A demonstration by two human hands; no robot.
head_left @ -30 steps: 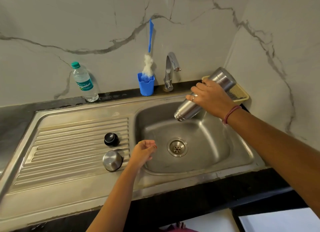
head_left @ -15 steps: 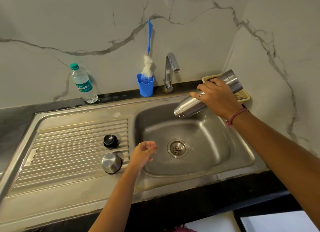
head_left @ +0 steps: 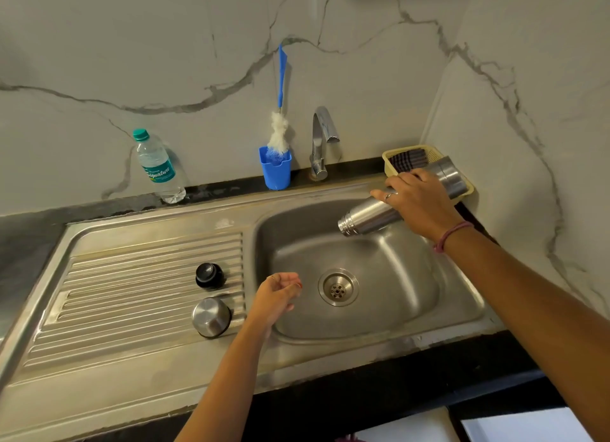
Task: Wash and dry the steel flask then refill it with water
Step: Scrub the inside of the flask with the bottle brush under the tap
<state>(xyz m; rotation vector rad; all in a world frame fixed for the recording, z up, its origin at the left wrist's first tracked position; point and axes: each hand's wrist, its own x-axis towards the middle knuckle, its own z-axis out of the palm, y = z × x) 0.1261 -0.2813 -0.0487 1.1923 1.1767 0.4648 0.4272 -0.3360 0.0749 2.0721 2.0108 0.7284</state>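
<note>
My right hand [head_left: 417,202] grips the steel flask [head_left: 366,215] around its middle, above the back right of the sink basin [head_left: 379,313]. The flask lies nearly level, its open mouth tilted slightly down to the left. My left hand [head_left: 276,298] hovers at the basin's left rim, fingers loosely curled, holding nothing. The flask's black stopper [head_left: 208,275] and steel cap [head_left: 211,317] stand on the ribbed drainboard [head_left: 132,296]. The tap [head_left: 321,141] stands behind the basin with no water running.
A blue holder [head_left: 275,172] with a bottle brush [head_left: 279,128] stands left of the tap. A plastic water bottle [head_left: 156,167] stands against the wall further left. A yellow basket [head_left: 404,152] holding a cloth sits in the back right corner.
My right hand has lowered the flask's base end, from steeply tipped mouth-down to nearly level. The left hand has barely moved.
</note>
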